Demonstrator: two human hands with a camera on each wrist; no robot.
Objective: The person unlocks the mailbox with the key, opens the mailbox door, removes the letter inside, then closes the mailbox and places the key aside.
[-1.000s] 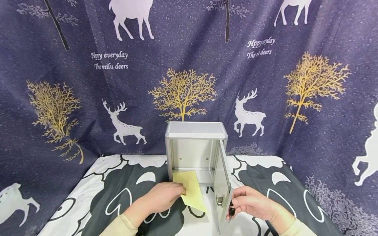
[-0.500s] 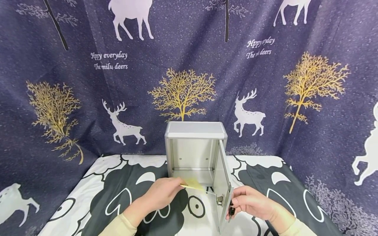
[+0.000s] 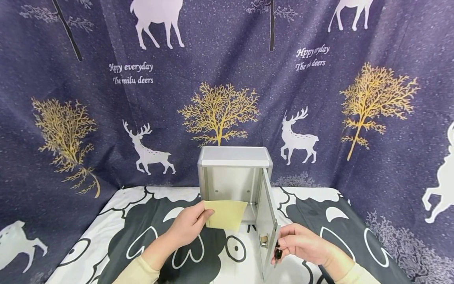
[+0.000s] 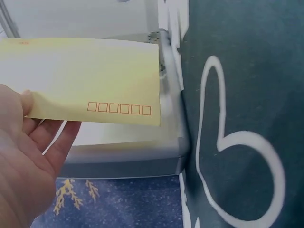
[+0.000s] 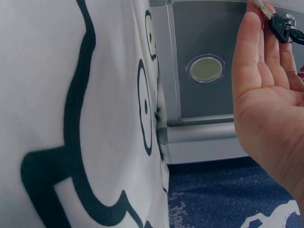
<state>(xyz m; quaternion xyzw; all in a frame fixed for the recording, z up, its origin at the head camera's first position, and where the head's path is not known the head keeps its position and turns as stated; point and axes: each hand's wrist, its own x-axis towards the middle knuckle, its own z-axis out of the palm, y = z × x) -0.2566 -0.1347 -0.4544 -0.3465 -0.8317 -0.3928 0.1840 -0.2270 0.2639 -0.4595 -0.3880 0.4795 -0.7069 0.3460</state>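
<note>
My left hand (image 3: pixel 190 222) pinches a yellow envelope (image 3: pixel 227 215) by its left end, thumb on the near face. A row of red postcode squares shows on the envelope in the left wrist view. Behind it stands a silver-grey metal letterbox (image 3: pixel 235 157) with its door (image 3: pixel 267 221) swung out to the right. My right hand (image 3: pixel 301 244) is at the free edge of that door, fingers nearly straight against its outer face. Beside those fingertips, black-headed keys (image 5: pixel 279 28) hang at the lock.
The box stands on a cloth (image 3: pixel 234 272) printed with black-and-white cartoon shapes. A dark blue curtain (image 3: pixel 227 59) with deer and gold trees hangs close behind. The door has an oval window (image 5: pixel 205 69) and a metal latch (image 3: pixel 264 240) on its inner side.
My left hand has lifted the envelope from the box's lower opening and turned it so its broad face shows. The right hand and the door have stayed put.
</note>
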